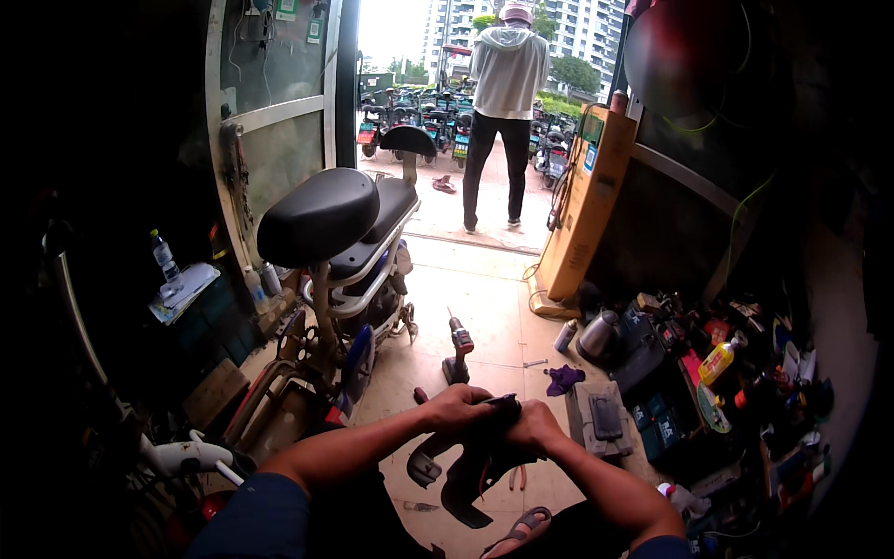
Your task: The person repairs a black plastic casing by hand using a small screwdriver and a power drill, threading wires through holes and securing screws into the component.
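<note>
My left hand (456,408) and my right hand (534,429) are both closed on the upper end of a black curved plastic part (466,483), held low in front of me. It looks like a scooter panel; its curved arms hang below my hands. The fingertips are partly hidden behind it. Just beyond my left hand, a cordless drill (457,352) stands on the tiled floor with its bit pointing up. Beneath the part lie pliers with orange handles (518,478). A sandalled foot (527,529) shows at the bottom.
At left stands a partly stripped electric scooter (363,233). A purple cloth (564,379), a spray can (565,335) and a metal kettle (598,334) are at right, beside cluttered batteries and bottles. Someone (507,84) stands in the doorway, near a tall yellow cabinet (591,205).
</note>
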A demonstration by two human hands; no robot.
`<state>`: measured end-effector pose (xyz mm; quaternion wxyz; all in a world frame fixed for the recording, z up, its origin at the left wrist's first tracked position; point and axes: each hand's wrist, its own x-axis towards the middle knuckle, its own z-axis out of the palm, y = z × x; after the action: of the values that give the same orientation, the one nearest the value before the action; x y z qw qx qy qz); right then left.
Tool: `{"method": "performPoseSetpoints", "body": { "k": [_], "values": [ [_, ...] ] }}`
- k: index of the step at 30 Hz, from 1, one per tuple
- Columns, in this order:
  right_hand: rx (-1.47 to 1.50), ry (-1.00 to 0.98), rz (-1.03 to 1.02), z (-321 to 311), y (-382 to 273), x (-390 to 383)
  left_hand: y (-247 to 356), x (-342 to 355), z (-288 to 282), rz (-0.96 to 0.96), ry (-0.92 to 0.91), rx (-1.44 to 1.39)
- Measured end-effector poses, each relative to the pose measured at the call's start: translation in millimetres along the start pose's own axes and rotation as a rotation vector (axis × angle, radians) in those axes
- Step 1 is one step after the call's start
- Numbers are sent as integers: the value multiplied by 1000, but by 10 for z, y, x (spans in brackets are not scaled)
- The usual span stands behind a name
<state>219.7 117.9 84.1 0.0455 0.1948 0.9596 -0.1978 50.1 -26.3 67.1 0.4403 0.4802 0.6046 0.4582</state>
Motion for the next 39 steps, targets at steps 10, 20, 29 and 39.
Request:
{"method": "performPoseSetpoints", "body": {
  "k": [10, 20, 29, 39],
  "values": [
    [864, -268, 39, -46, 430, -188, -208, 88, -142, -45, -39, -274],
    [901, -234, 54, 102, 342, -249, -106, 30, -87, -76, -70, -169],
    [985, -261, 199, 14, 498, -271, -64, 127, -221, -148, 57, -159],
    [1300, 445, 382, -579, 1168, -507, -775, 264, -821, -297, 270, 259]
  ]
}}
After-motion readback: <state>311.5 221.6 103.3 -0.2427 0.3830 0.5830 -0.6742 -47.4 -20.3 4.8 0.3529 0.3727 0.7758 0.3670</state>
